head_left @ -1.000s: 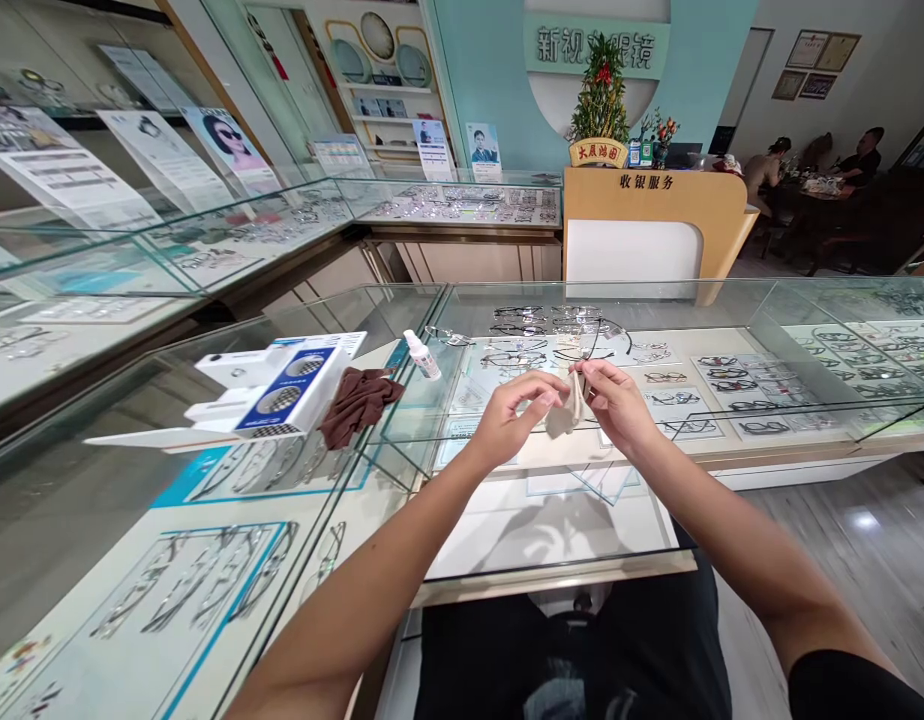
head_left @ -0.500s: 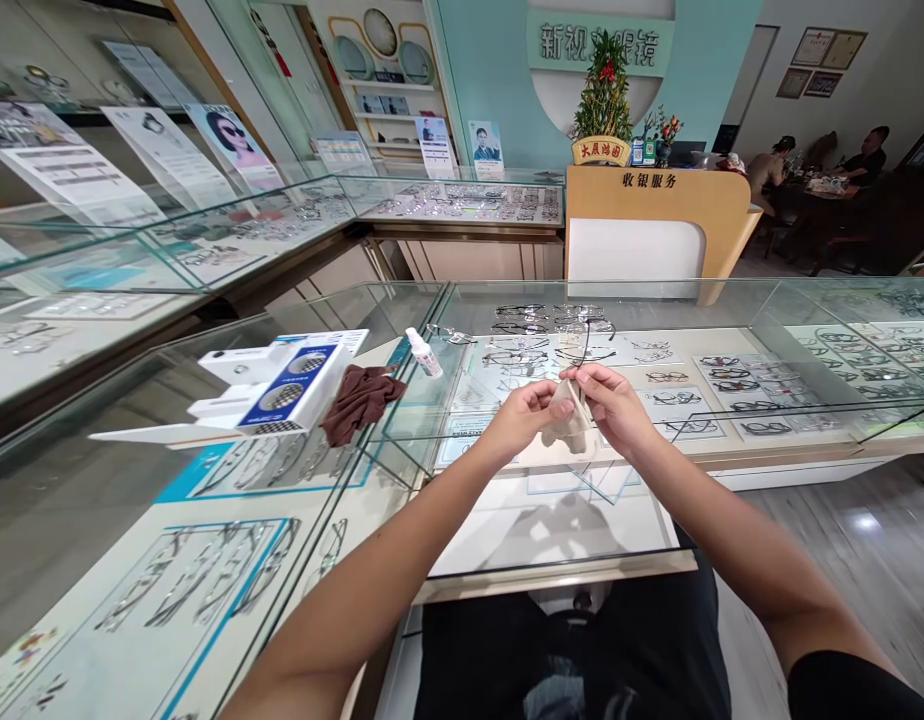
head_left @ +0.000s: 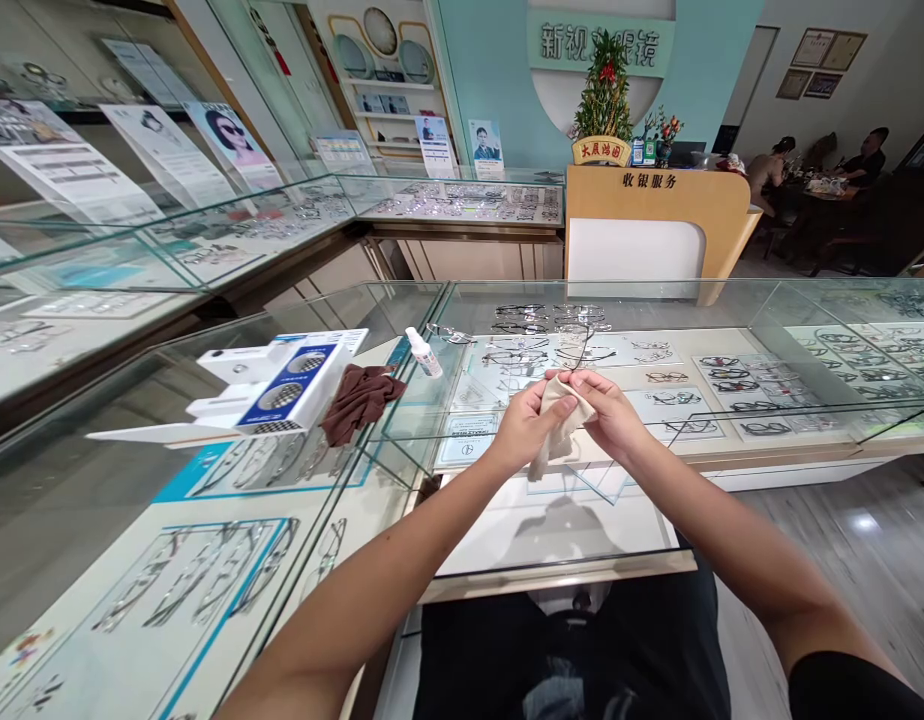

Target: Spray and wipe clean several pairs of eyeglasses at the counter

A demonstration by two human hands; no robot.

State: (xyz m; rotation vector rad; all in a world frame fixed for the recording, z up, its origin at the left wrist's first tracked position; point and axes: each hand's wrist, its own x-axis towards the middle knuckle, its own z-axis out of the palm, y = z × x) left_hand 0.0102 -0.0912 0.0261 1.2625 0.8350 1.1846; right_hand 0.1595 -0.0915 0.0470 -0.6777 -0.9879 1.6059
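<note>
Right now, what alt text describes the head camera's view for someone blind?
A person's left hand and right hand grip a beige cloth above a glass display case; what looks like a dark eyeglass arm sticks out. A white bottle, brown cloth and opened box are at left.

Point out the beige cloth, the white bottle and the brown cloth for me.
Beige cloth (head_left: 561, 432): head view, on its hanging fold.
White bottle (head_left: 424, 355): head view, on its body.
Brown cloth (head_left: 359, 404): head view, on its crumpled middle.

Bright light from above leaves soft shadows on the white surface (head_left: 499, 540), glare on the floor (head_left: 865, 524).
</note>
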